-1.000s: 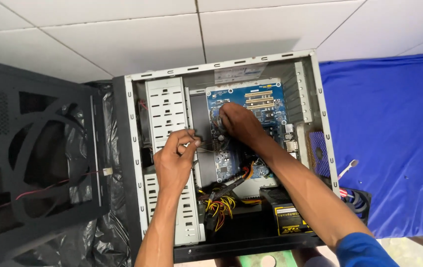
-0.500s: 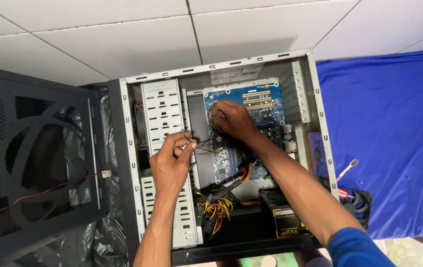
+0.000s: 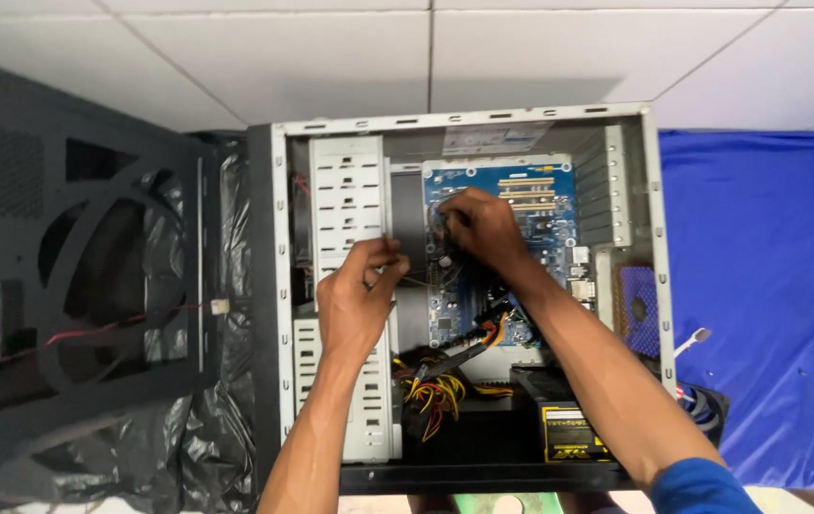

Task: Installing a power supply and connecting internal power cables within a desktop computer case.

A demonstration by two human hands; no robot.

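Lying flat inside the open computer case [image 3: 278, 286], the blue motherboard [image 3: 545, 205] runs lengthwise from the case's far wall toward the person. The right hand [image 3: 483, 228] rests on its left part, fingers curled; what they grip is hidden. The left hand [image 3: 359, 305] pinches thin wires [image 3: 421, 279] beside the pale drive cage [image 3: 345, 190]. Yellow cables [image 3: 431, 390] and a power supply [image 3: 568, 433] sit nearer.

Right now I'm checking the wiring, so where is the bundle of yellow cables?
In the head view, the yellow cables lie low in the open computer case, below the blue motherboard, between the pale drive cage and the power supply.
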